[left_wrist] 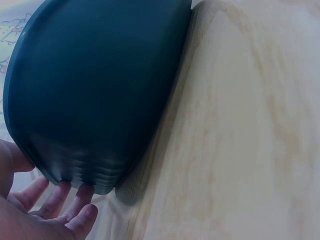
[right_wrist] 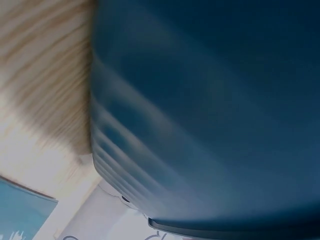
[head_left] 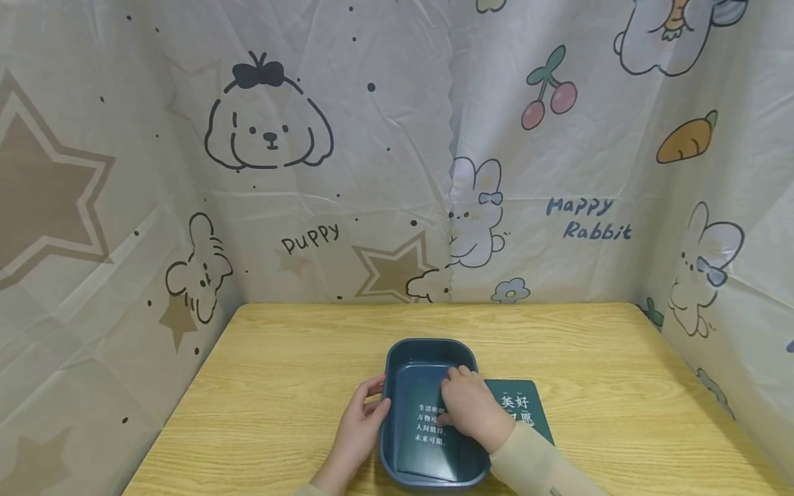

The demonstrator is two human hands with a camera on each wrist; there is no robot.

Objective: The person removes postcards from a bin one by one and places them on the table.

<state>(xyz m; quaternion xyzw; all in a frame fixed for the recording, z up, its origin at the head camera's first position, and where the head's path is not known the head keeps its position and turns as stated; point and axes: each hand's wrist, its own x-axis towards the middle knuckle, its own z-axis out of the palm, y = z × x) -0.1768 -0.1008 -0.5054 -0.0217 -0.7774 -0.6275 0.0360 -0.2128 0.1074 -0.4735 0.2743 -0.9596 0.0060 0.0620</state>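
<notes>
A dark blue-green plastic box [head_left: 392, 358] with rounded corners stands on the table. Against its left side, my left hand [head_left: 362, 417] holds it, with thumb and fingers at the rim and outer wall in the left wrist view. Inside lies a dark green notebook [head_left: 428, 458] with white Chinese characters. My right hand [head_left: 474, 410] reaches over the right wall onto this notebook, its thumb [head_left: 443, 419] on the cover beside the text. Whether those fingers pinch the notebook is hidden. The right wrist view shows the box's outer wall [right_wrist: 200, 125], without the hand.
A second green notebook [head_left: 538, 413] with white characters lies right of the box, partly under the right forearm. The wooden table [head_left: 279, 386] is enclosed at the back and sides by a printed curtain [head_left: 384, 172].
</notes>
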